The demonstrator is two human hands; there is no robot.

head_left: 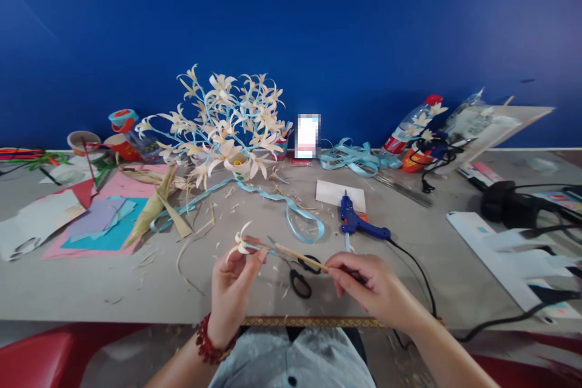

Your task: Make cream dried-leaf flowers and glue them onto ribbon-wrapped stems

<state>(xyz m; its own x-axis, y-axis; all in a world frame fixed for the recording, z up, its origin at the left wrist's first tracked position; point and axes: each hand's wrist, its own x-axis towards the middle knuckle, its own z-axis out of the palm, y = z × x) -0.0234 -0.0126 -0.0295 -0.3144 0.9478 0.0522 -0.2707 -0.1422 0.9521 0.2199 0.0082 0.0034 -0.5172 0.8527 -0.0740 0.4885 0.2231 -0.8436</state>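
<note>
My left hand point(237, 279), with a red beaded bracelet at the wrist, pinches a pale flower point(240, 241) by its blue-wrapped stem. My right hand point(361, 282) is closed on the rear end of a thin wooden stick point(302, 256), whose far tip points left, close to the end of the flower's stem. Whether the stick and stem touch is hard to tell. Black-handled scissors point(301, 284) lie on the table between and beneath my hands. Ahead of my right hand rests a blue glue gun point(356, 218), nozzle pointing away, beside a white card point(327, 192).
Pale flowers fill a white pot point(239, 168) at the back. Blue ribbon point(313, 227) curls across the middle of the table point(259, 209). Coloured paper point(107, 241) and dried husks point(152, 212) lie left. A bottle point(402, 133), cables and a white power strip point(486, 254) are right.
</note>
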